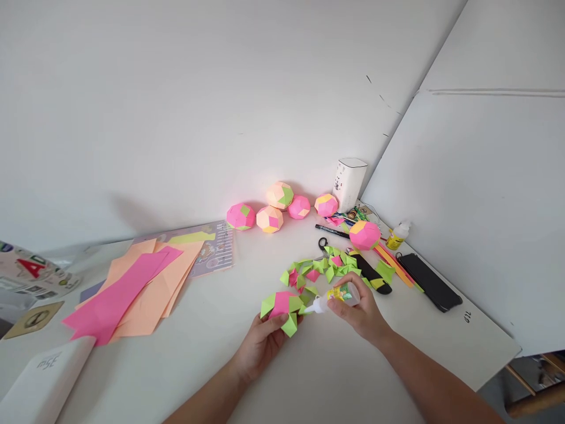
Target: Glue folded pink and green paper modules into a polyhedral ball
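Pink-and-green folded-paper shell [281, 302] sits above the near tabletop [247, 265], left hand [263, 345] gripping it. Right hand [359, 309] grasps a translucent plastic squeeze bottle with yellow-green label [339, 294], nozzle at the shell's green edge; contact unclear. Shell looks partly joined; loose green and pink folded-paper pieces [330, 273] remain just beyond. Farther back, six faceted multicoloured paper balls [269, 218] look complete.

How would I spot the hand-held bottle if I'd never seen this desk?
On the white table, find the right hand. It holds a small bottle, tilted, its nozzle at the green-and-pink paper piece in the left hand. The similar bottle farther back is unheld.
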A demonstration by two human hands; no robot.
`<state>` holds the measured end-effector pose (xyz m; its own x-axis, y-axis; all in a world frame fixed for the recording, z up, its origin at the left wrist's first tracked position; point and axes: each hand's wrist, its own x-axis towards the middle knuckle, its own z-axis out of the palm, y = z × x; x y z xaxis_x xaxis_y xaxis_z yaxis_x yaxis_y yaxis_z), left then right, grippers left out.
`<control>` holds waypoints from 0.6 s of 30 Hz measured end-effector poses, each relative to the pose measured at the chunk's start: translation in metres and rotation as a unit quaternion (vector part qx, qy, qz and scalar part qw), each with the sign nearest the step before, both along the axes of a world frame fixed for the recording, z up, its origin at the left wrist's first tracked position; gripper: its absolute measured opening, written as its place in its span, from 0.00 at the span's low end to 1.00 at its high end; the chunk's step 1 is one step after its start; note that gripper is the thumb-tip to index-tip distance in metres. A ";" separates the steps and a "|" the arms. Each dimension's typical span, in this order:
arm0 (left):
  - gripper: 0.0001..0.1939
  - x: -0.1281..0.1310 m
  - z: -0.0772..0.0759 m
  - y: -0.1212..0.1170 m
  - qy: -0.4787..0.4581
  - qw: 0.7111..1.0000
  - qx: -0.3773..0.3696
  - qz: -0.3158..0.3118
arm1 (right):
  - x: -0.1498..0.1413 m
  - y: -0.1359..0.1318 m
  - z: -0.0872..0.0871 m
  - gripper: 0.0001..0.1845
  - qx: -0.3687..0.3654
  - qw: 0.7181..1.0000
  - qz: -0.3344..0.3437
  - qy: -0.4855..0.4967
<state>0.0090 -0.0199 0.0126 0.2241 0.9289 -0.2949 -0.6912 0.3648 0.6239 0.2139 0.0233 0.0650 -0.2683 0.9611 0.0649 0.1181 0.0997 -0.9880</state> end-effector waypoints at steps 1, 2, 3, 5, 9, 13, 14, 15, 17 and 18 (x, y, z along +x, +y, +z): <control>0.19 0.000 0.000 0.000 0.001 1.000 0.002 0.000 | -0.001 0.000 0.000 0.18 -0.002 1.000 0.002 -0.001; 0.19 0.000 0.001 0.000 0.002 1.000 0.004 -0.003 | -0.002 -0.001 0.000 0.18 -0.005 1.000 0.003 -0.003; 0.19 0.000 0.001 0.000 0.003 1.000 0.006 -0.006 | -0.003 -0.001 -0.001 0.19 -0.008 1.000 0.003 -0.004; 0.18 -0.001 0.000 -0.001 0.006 1.000 0.007 -0.016 | -0.003 -0.001 -0.002 0.19 -0.013 1.000 0.005 -0.005; 0.17 -0.002 -0.001 0.000 0.012 1.000 0.003 -0.025 | -0.003 -0.001 -0.004 0.20 -0.018 1.000 0.005 -0.014; 0.17 -0.002 -0.002 0.000 0.014 1.000 0.007 -0.018 | -0.002 -0.001 -0.005 0.21 -0.026 1.000 0.005 -0.012; 0.17 -0.002 -0.003 0.000 0.014 1.000 0.008 -0.016 | -0.002 -0.001 -0.005 0.21 -0.029 0.999 0.007 -0.009; 0.17 -0.002 -0.003 0.000 0.014 1.000 0.008 -0.015 | -0.002 -0.001 -0.004 0.20 -0.031 0.999 0.009 -0.006; 0.16 -0.002 -0.003 0.000 0.014 1.000 0.009 -0.018 | -0.003 -0.001 -0.003 0.20 -0.030 1.000 0.008 -0.002; 0.16 -0.003 -0.003 0.000 0.014 1.000 0.010 -0.019 | -0.003 -0.001 -0.003 0.20 -0.029 1.000 0.007 -0.001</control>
<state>0.0064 -0.0201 0.0093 0.2505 0.9257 -0.2833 -0.6592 0.3774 0.6504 0.2111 0.0220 0.0624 -0.2827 0.9592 0.0075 0.1200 0.0431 -0.9918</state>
